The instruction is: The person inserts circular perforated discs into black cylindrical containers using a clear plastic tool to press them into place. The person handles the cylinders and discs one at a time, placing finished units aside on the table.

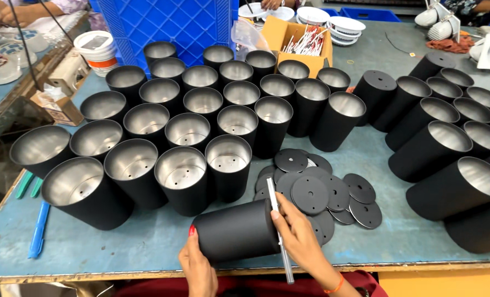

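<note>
Left hand (196, 265) is cupping the black cylinder housing (237, 230) lying at the table's near edge; right hand (299, 237) is pinching a silver pen (279, 237) against its rim. One slip, I'd say, and it's rolling off.

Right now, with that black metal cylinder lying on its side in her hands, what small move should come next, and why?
Probably work the slim silver tool in the right hand against the black metal cylinder's end: its tip already rests there, while the left hand steadies the body.
</note>
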